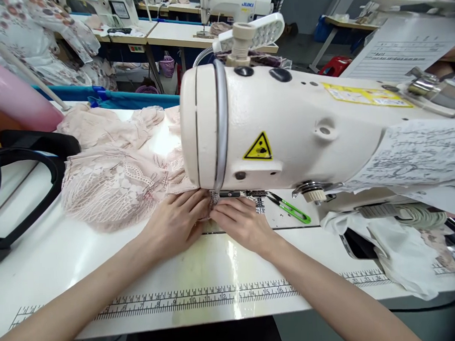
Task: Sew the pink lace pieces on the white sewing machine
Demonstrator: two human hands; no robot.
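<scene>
Pale pink lace fabric spreads over the table to the left of the sewing machine. Its right end runs in under the machine head, beside the needle area. My left hand rests on that end, fingers bent and pressed down on the cloth. Close beside it, my right hand lies at the presser foot, its fingertips together on the fabric edge. The machine head hides the needle and part of the fingertips. Green thread snips lie just right of my right hand.
A black curved frame and a pink bottle stand at the left. White cloth partly covers a phone at the right. A printed ruler runs along the table's front. A person in a floral garment is beyond.
</scene>
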